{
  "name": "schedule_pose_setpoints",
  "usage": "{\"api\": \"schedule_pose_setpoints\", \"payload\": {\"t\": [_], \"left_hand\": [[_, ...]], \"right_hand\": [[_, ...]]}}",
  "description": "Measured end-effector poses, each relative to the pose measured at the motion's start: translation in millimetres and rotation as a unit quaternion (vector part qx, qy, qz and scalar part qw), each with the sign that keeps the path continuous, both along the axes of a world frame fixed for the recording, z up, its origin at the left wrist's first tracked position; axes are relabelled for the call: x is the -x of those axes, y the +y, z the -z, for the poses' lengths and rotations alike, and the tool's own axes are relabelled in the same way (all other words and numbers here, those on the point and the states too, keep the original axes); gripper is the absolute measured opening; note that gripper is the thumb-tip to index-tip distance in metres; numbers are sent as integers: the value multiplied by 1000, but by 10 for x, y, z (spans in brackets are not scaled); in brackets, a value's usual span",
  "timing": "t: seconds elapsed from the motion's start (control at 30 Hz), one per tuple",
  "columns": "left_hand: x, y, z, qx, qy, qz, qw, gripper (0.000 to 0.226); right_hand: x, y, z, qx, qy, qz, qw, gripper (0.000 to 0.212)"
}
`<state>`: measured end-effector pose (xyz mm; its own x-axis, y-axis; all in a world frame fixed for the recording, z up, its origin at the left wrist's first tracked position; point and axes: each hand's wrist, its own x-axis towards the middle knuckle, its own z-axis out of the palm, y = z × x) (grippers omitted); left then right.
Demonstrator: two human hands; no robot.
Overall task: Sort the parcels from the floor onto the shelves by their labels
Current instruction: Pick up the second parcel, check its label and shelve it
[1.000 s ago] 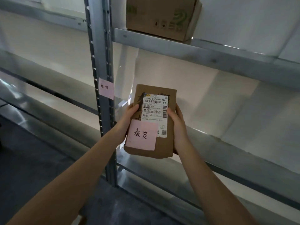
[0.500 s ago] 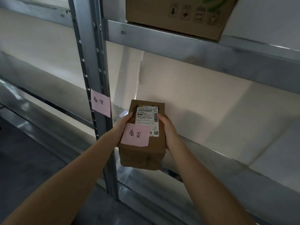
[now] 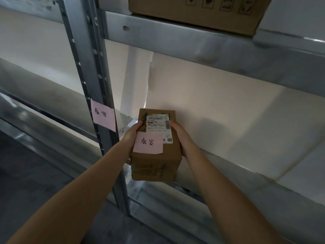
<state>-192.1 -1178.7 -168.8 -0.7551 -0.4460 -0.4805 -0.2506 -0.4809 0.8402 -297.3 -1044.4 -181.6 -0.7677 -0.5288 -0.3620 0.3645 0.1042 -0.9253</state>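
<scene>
A small brown cardboard parcel (image 3: 156, 164) with a white shipping label and a pink handwritten note (image 3: 148, 143) on top sits between my hands. My left hand (image 3: 133, 132) grips its left side and my right hand (image 3: 179, 132) grips its right side. The parcel lies level at the front left corner of the middle metal shelf (image 3: 246, 184); whether it rests on the shelf I cannot tell. A pink note (image 3: 102, 115) with the same characters is stuck on the shelf's upright post (image 3: 91, 67) just to the left.
A larger cardboard box (image 3: 193, 11) stands on the upper shelf (image 3: 193, 43) overhead. A white wall backs the shelves. More shelving runs off to the left, a lower shelf lies beneath, and dark floor (image 3: 26, 173) is at the lower left.
The parcel has tipped from facing me to lying flat and has moved forward and down to the middle shelf's edge. Both hands have stayed on its sides.
</scene>
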Motion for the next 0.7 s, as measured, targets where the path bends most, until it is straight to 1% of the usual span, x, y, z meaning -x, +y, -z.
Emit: {"api": "schedule_pose_setpoints", "payload": {"t": [0.1,0.13,0.17,0.2,0.23,0.27,0.3,0.33,0.37,0.4,0.43,0.47,0.5,0.53,0.6,0.67,0.7], "left_hand": [[-23,26,-24,0,-2,-5,1000,32],[-32,40,-33,0,-4,-5,1000,32],[-28,48,-40,7,-6,-10,1000,31],[-28,68,-65,21,-2,-23,1000,29],[-10,70,-79,57,5,-42,997,27],[15,59,-100,124,13,-58,991,26],[52,18,-119,220,23,-60,973,32],[88,-39,-136,316,38,-42,947,38],[125,-108,-152,405,50,-1,913,42],[165,-182,-161,496,40,63,865,44],[194,-246,-155,578,12,139,804,46],[216,-294,-142,634,-18,208,745,49],[222,-320,-125,654,-39,255,711,51],[199,-314,-125,657,-49,276,700,53],[133,-268,-114,664,-58,270,695,55],[39,-196,-96,693,-78,266,666,55],[-21,-164,-94,704,-78,256,658,55]], "right_hand": [[-74,56,-155,-57,58,1,997,56],[-123,81,-226,-84,100,17,991,60],[-192,102,-301,-112,162,34,980,60],[-280,120,-357,-139,241,44,960,55],[-410,137,-426,-157,334,46,928,47],[-551,138,-475,-172,428,38,887,41],[-699,117,-485,-174,501,20,848,38],[-856,76,-468,-179,551,-11,815,37],[-1024,14,-424,-186,578,-49,793,40],[-1184,-55,-362,-207,588,-84,778,47],[-1320,-120,-280,-234,599,-97,760,57],[-1397,-178,-175,-264,620,-83,734,64],[-1439,-217,-86,-289,645,-57,705,66],[-1436,-229,-13,-304,659,-37,687,63],[-1401,-160,49,-304,671,-16,675,54],[-1381,13,79,-304,683,-15,664,52],[-1365,131,89,-305,690,-19,656,51]]}}
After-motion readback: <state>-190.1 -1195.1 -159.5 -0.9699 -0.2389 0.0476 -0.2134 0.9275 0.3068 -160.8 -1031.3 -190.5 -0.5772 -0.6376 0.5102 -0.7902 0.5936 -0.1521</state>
